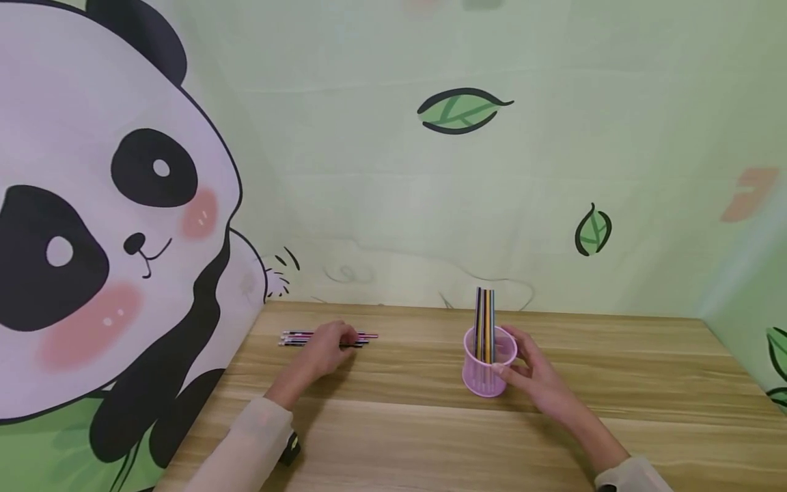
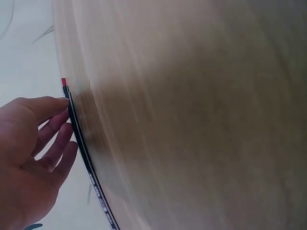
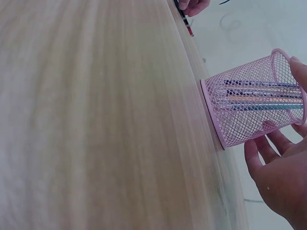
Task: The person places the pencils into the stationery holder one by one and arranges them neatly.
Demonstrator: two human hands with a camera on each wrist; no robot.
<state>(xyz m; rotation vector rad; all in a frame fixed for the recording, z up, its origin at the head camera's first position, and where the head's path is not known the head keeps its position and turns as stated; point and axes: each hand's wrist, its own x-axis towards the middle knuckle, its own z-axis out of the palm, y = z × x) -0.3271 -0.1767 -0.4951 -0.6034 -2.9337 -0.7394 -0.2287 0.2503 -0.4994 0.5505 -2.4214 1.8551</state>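
Several pencils [image 1: 367, 335] lie side by side on the left part of the table, pink and dark ones among them. My left hand [image 1: 332, 345] reaches over them. In the left wrist view its thumb and fingertips pinch a dark pencil [image 2: 84, 153] with a red end, low at the tabletop. My right hand [image 1: 531, 372] grips a pink mesh pencil holder [image 1: 476, 379] from its right side, the thumb at the rim. The holder stands upright on the table with several pencils [image 1: 484, 321] inside; through the mesh they show in the right wrist view.
The wood-grain table [image 1: 393, 437] runs back to a pale green wall cloth [image 1: 344, 171] printed with leaves. A large printed panda [image 1: 147, 225] fills the left side. A small dark object [image 1: 291, 449] is partly hidden by my left sleeve.
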